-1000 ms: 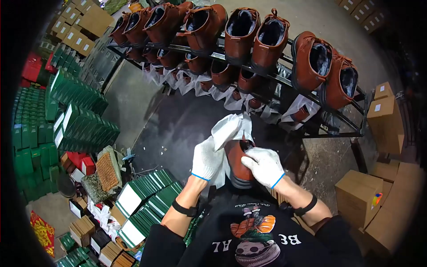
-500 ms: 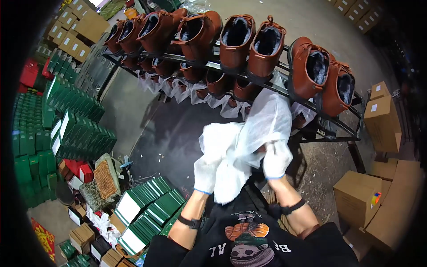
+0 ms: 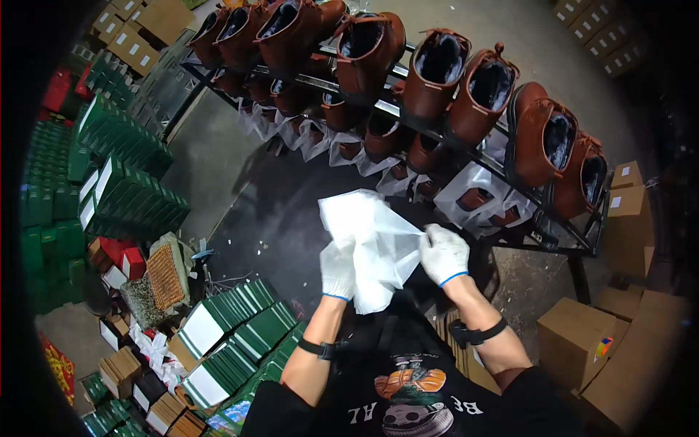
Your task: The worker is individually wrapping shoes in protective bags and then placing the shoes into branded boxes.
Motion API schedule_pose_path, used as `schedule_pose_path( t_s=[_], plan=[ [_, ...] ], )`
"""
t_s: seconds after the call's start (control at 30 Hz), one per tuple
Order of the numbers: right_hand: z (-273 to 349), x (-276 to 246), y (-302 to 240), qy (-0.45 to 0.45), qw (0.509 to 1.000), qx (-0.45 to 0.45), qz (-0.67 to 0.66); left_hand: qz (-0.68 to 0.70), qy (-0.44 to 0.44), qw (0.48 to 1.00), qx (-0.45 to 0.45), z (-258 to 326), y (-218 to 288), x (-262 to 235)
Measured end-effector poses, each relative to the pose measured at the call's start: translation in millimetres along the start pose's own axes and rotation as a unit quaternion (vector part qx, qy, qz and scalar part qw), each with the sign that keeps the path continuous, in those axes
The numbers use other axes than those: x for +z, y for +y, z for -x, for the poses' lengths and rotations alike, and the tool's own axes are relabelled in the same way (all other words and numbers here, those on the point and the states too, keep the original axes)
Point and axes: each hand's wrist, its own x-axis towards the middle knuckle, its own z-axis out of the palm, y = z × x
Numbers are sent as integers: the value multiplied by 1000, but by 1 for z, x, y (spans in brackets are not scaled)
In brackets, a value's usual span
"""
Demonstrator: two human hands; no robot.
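Note:
In front of my body is a bundle of thin, translucent white bags (image 3: 375, 251). My left hand (image 3: 337, 273), in a white knit glove, is closed around the bundle's left side. My right hand (image 3: 444, 255), gloved the same way, pinches the bundle's right edge and draws it out taut. Beyond the hands, brown leather shoes (image 3: 489, 91) with dark furry lining stand along the top of a black metal rack (image 3: 528, 193). More brown shoes (image 3: 382, 135) sit on the tier below, and white sheeting (image 3: 477, 178) hangs about those lower down.
Stacks of green shoe boxes (image 3: 237, 328) stand at near left, with more green boxes (image 3: 135, 193) farther back. A woven-topped seat (image 3: 167, 277) is between them. Cardboard boxes (image 3: 579, 335) line the right side, close to the rack's end.
My right hand has drawn back from a white sheet in front of the rack and now pulls at the bundle's edge. The view has shifted, so the rack sits farther right.

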Motion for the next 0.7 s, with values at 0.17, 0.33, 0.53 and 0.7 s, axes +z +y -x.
schedule_pose_path(
  t_s=[0.17, 0.33, 0.53, 0.7],
  plan=[
    [-71, -29, -24, 86, 992, -93, 21, -78, 73, 994, -2, -12, -9, -11],
    [-187, -13, 18, 66, 988, 1, 142, -147, 37, 988, 5, -24, -8, 7],
    [-10, -79, -32, -18, 955, -1, -295, -171, 74, 982, -9, -30, -31, -37],
    [75, -108, -95, -47, 759, 276, -587, -192, 20, 981, -11, -28, -28, -36]
  ],
)
